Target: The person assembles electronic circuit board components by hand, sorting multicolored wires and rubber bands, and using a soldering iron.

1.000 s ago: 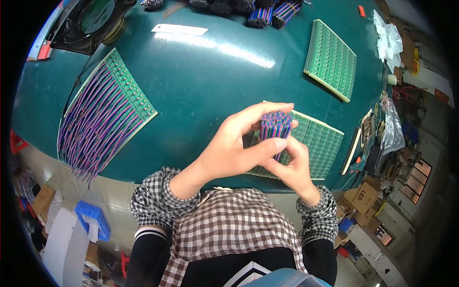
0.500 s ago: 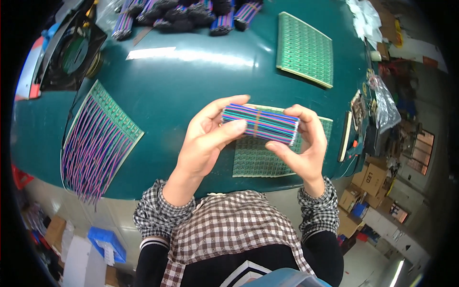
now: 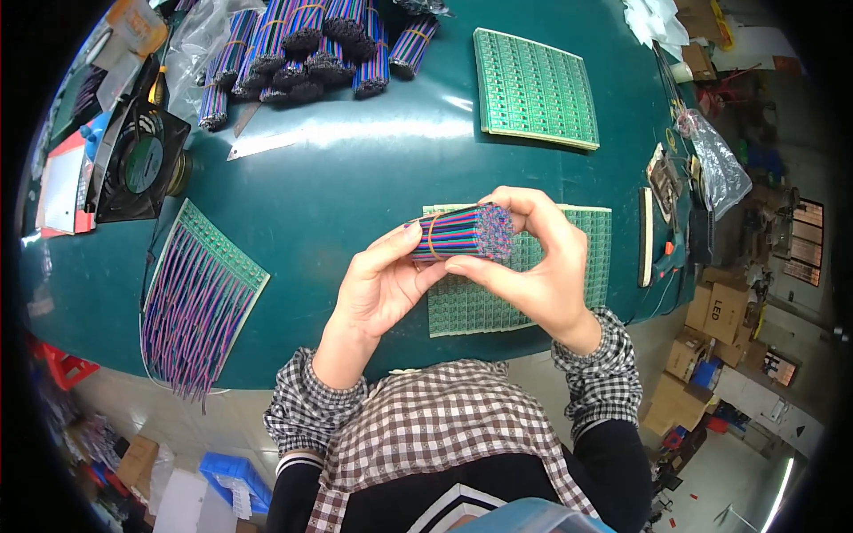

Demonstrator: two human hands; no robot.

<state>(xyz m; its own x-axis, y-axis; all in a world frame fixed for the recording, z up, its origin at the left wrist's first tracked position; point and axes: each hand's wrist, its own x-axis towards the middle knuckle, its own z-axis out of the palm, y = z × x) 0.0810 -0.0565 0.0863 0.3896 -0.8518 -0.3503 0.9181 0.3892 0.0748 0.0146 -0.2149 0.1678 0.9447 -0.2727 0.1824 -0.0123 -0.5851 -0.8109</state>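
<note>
Between my two hands is a bundle of coloured wires (image 3: 458, 233), held by a band, its cut ends facing right and toward me. My left hand (image 3: 378, 284) grips the banded end, thumb on top. My right hand (image 3: 542, 266) closes fingers and thumb around the end with the cut tips. Beneath the hands lies a green circuit board panel (image 3: 569, 293) on the table. To the left rests another panel (image 3: 222, 240) with a row of purple and dark wires (image 3: 191, 311) attached along it, hanging toward the table's near edge.
A pile of banded wire bundles (image 3: 311, 44) lies at the back left, near a metal ruler (image 3: 262, 144). A stack of green panels (image 3: 538, 89) sits at the back right. A black fan (image 3: 142, 160) stands left; a clear plastic bag (image 3: 715, 164) lies at the right edge.
The wire bundle has been turned so its right-hand cut ends now face me. My left hand has shifted to the bundle's left end. The head view has tilted slightly.
</note>
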